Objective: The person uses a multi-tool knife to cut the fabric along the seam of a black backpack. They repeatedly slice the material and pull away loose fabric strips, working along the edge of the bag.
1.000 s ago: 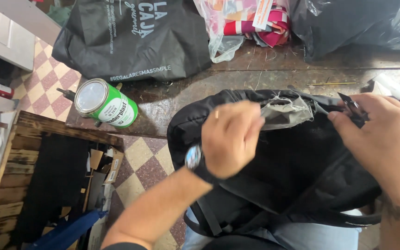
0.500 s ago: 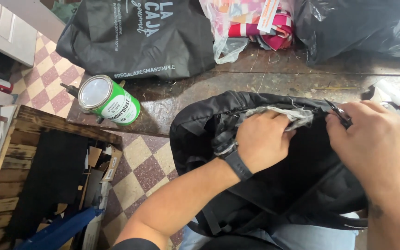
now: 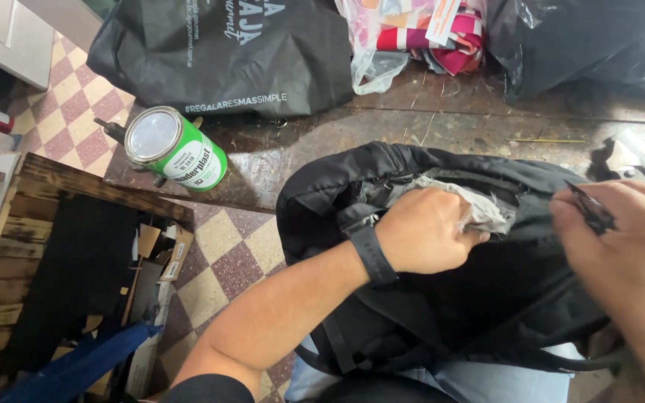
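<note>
- A black backpack (image 3: 442, 298) lies across the person's lap, its top end resting against the near edge of a low dark stone ledge (image 3: 442, 127) that runs across the upper part of the view.
- The left hand (image 3: 427, 230) sits on the upper part of the backpack, curled into a loose fist, the fingers closed on a crumpled piece of grey lining or thin plastic (image 3: 479, 205) that sticks out of the bag's opening.
- A dark watch band (image 3: 373, 254) circles the left wrist, and the bare forearm runs down toward the bottom edge of the view.
- The right hand (image 3: 632, 261) is at the right edge of the view, over the right side of the backpack, pinching a small black tab or strap end (image 3: 591, 209) between thumb and fingers; the hand is blurred, so its exact grip cannot be made out.
- The two hands are near each other but apart, with the bag's opening between them.
- A green tin can (image 3: 177, 151) with a shiny metal lid lies tilted at the left end of the ledge, close to its near edge.
- A large black printed bag (image 3: 225, 52) rests at the far side of the ledge, behind the can.
- A clear plastic bag of bright pink and striped items (image 3: 427, 33) stands to the right of it, and black rubbish bags (image 3: 584, 41) fill the far right corner.
- A small white tube (image 3: 640, 153) lies on the ledge near its right end.
- A checked tile floor (image 3: 225, 254) shows below the ledge, with a rough wooden crate (image 3: 9, 261) at the left.
</note>
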